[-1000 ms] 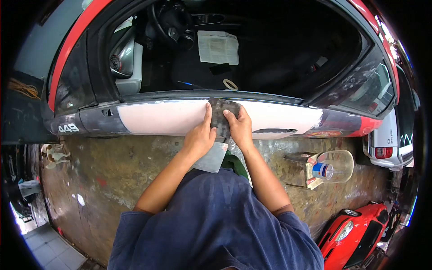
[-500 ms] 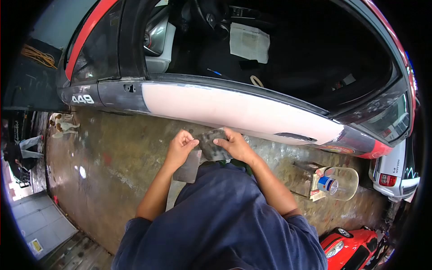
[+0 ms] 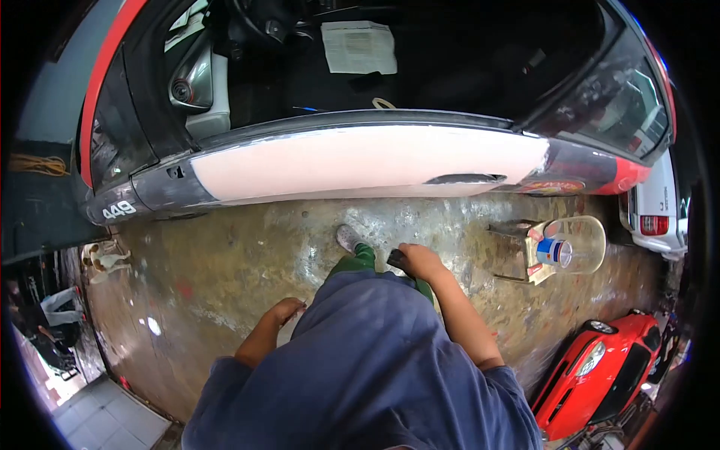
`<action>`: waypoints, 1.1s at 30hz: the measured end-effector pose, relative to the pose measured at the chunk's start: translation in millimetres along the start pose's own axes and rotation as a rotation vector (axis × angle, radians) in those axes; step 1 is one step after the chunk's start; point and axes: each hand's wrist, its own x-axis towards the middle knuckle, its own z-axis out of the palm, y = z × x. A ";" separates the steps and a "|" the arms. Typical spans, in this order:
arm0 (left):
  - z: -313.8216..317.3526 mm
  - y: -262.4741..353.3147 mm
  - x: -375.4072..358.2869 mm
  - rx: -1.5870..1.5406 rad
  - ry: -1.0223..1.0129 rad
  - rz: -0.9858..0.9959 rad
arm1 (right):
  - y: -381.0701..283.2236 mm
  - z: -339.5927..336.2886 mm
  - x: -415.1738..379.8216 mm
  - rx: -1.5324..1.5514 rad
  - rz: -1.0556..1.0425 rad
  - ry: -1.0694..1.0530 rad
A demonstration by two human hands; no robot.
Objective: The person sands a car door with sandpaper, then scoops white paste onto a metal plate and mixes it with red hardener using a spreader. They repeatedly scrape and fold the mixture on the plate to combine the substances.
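Note:
A car door sill panel with a wide pale pink filler patch runs across the upper middle, its door opening dark above. My right hand hangs by my green trouser leg, shut on a dark sanding pad, well below the panel. My left hand is lower left, fingers curled against my blue shirt; whether anything is in it is hidden. My grey shoe points at the panel.
A clear plastic tub holding a small tin rests on a wooden box at right. A red car and a white vehicle stand further right. Another person is far left. Stained concrete floor lies below the panel.
Both hands have come off the pink patch and dropped to my sides. The right still carries the dark pad. The grey flat piece in the left is no longer visible.

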 end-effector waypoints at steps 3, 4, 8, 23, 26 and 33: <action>35.9 30.0 -1.2 -0.303 -0.051 0.033 | 27.4 8.3 -46.1 0.082 0.121 0.092; 44.8 38.7 3.2 -0.478 -0.081 0.070 | 34.6 11.1 -63.8 0.110 0.181 0.115; 64.1 105.5 20.9 0.171 0.041 0.122 | 75.8 48.9 -152.7 0.249 0.412 0.259; 427.6 262.8 -119.0 0.735 -0.535 0.830 | 73.8 112.6 -424.1 0.786 0.483 0.570; 412.7 249.2 -89.5 0.389 -0.477 0.795 | 118.7 168.3 -430.6 0.782 0.423 0.921; 235.0 233.9 -100.2 -0.360 0.160 0.752 | 206.0 318.4 -473.1 0.543 0.784 0.846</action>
